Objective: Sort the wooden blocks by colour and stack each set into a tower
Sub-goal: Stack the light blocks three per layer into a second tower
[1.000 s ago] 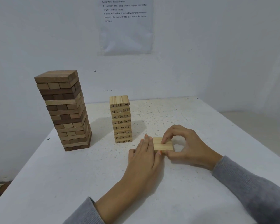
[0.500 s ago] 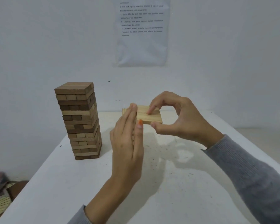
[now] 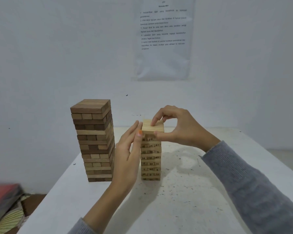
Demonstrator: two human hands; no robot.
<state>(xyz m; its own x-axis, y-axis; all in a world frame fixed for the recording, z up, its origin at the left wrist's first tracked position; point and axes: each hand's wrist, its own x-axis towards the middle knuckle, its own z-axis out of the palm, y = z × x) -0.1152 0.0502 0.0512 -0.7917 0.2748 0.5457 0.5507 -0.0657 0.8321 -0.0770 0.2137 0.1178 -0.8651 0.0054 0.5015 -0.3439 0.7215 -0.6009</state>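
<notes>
layer of pale blocks (image 3: 153,128) | your right hand (image 3: 179,129) pinches it atop pale tower (image 3: 150,159) | left hand (image 3: 127,152), fingers straight, squares its side

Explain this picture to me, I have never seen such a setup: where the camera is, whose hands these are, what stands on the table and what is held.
No machine here: a person wears one camera on the head, so you look forward and down at their two hands. On the white table stand a brown tower of mixed dark and light blocks and a shorter pale numbered tower. The right hand pinches a flat set of pale blocks at that tower's top, while the left hand presses straight fingers against its side. A printed sheet hangs on the wall.
</notes>
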